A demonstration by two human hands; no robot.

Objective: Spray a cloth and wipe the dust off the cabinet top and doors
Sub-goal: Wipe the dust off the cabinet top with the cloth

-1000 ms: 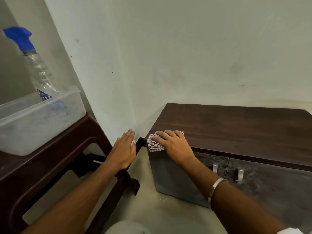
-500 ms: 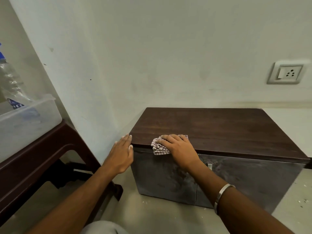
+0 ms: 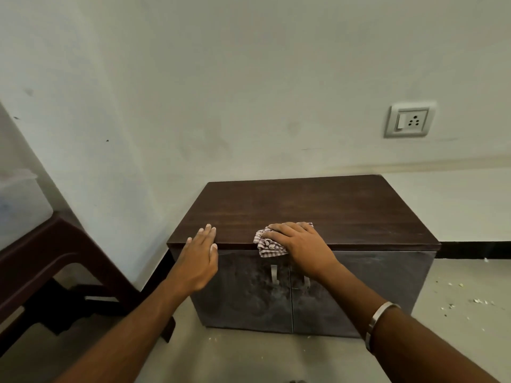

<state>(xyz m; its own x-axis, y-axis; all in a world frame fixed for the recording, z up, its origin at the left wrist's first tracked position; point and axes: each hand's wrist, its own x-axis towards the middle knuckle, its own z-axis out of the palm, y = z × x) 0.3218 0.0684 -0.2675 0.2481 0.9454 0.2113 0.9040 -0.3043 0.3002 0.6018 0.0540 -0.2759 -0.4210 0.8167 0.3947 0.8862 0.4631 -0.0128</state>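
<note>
A low cabinet with a dark brown wooden top and two dusty grey doors stands against the wall. My right hand presses a checked cloth onto the front edge of the top, above the door handles. The cloth hangs slightly over the edge, fingers spread flat across it. My left hand rests with straight fingers on the top's front left corner. The spray bottle is out of view.
A dark brown plastic table stands at the left, carrying a translucent tub. A wall socket sits above the cabinet to the right. Small debris lies scattered on the floor at right.
My view has swung right, so the bottle and most of the tub left the frame. The cloth hand slid right along the front edge; my left hand moved onto the cabinet corner.
</note>
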